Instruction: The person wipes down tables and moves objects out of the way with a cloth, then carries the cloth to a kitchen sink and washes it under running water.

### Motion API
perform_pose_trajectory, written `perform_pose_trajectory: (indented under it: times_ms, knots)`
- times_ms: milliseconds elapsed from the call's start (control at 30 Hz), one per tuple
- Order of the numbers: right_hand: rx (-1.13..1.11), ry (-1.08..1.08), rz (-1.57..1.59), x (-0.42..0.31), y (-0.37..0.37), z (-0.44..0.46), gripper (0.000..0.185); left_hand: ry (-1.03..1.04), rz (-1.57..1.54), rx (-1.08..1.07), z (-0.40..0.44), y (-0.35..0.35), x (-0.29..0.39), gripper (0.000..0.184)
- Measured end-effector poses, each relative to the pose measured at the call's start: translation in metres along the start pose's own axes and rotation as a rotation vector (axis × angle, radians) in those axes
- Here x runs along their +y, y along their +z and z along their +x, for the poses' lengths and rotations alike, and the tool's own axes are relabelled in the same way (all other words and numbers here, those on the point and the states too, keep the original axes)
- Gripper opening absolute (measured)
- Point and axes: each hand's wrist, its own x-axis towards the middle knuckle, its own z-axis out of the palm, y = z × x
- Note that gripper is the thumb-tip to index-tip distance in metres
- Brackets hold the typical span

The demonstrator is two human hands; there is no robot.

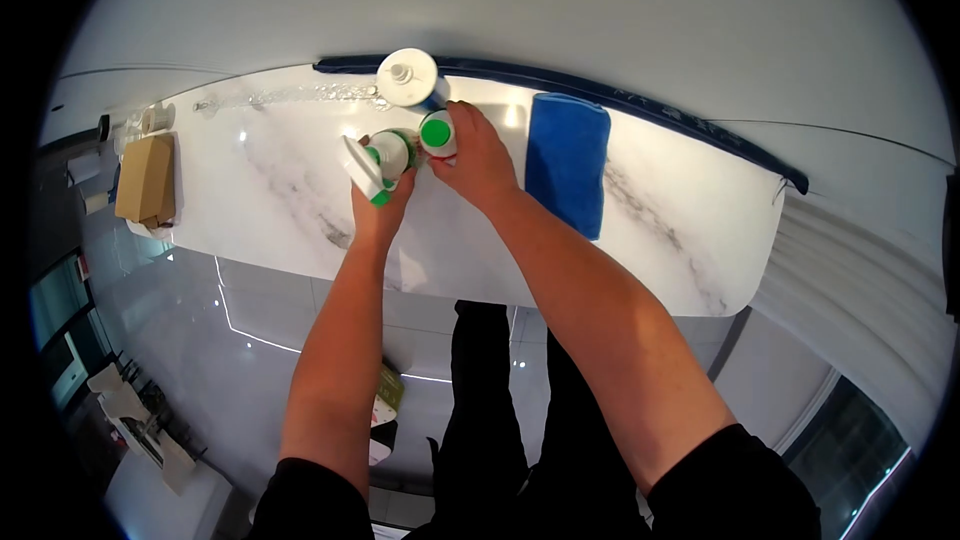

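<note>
My left hand (388, 202) is closed around a white spray bottle (391, 151) with a white and green trigger head. Just right of it, my right hand (478, 158) grips a white bottle with a green cap (437, 134). The two bottles stand close together over the marble-patterned table. Behind them is a larger white pump-top container (408, 78) with a blue lower part. A folded blue cloth (568, 162) lies to the right of my right hand.
The marble-patterned table (680, 240) has a dark blue long strip (640, 106) along its back edge, against the wall. Crumpled clear plastic (290, 95) lies at the back left. A brown cardboard box (147, 180) stands at the left end. A pale curtain (850, 280) hangs at right.
</note>
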Motion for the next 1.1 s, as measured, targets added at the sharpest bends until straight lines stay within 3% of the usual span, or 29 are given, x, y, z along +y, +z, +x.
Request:
perform_pose_trajectory:
  times_ms: [33, 100, 167, 200, 233, 267, 300, 333, 467, 533, 733, 867, 1100]
  knots:
    - [0.009, 0.007, -0.006, 0.006, -0.004, -0.003, 0.071, 0.076, 0.191, -0.025, -0.002, -0.002, 0.005, 0.077]
    - [-0.056, -0.006, -0.051, 0.019, -0.016, -0.017, 0.072, -0.092, 0.266, 0.047, -0.024, -0.001, -0.004, 0.071]
    - [-0.053, -0.012, -0.245, 0.050, -0.030, -0.033, 0.068, -0.091, 0.395, 0.290, -0.068, 0.010, -0.004, 0.064]
    - [-0.064, -0.023, -0.435, 0.065, -0.040, -0.038, 0.064, 0.081, 0.576, 0.224, -0.097, 0.025, 0.003, 0.052]
    - [-0.139, 0.045, -0.477, 0.071, -0.056, -0.037, 0.054, 0.249, 0.461, -0.113, -0.115, 0.036, 0.028, 0.050]
    - [-0.118, 0.078, -0.506, 0.085, -0.064, -0.035, 0.054, 0.263, 0.409, -0.371, -0.129, 0.058, 0.060, 0.055]
    - [-0.120, -0.001, -0.562, 0.099, -0.067, -0.034, 0.054, 0.325, 0.461, -0.419, -0.128, 0.084, 0.081, 0.058]
    - [-0.129, -0.086, -0.610, 0.111, -0.068, -0.035, 0.055, 0.384, 0.521, -0.461, -0.126, 0.108, 0.093, 0.061]
    - [-0.131, -0.222, -0.517, 0.139, -0.080, -0.039, 0.056, 0.304, 0.662, -0.559, -0.112, 0.181, 0.085, 0.077]
    - [-0.101, -0.226, -0.457, 0.145, -0.087, -0.040, 0.055, 0.268, 0.767, -0.526, -0.118, 0.191, 0.094, 0.084]
    - [0.020, -0.221, -0.403, 0.198, -0.155, -0.069, 0.051, 0.429, 0.771, -0.599, -0.142, 0.257, 0.123, 0.090]
    - [-0.050, -0.083, -0.485, 0.259, -0.242, -0.109, 0.053, 0.502, 0.662, -0.681, -0.177, 0.339, 0.172, 0.091]
    - [0.277, 0.211, -0.547, 0.380, -0.364, -0.189, 0.056, 0.683, 0.644, -0.906, -0.219, 0.477, 0.247, 0.088]
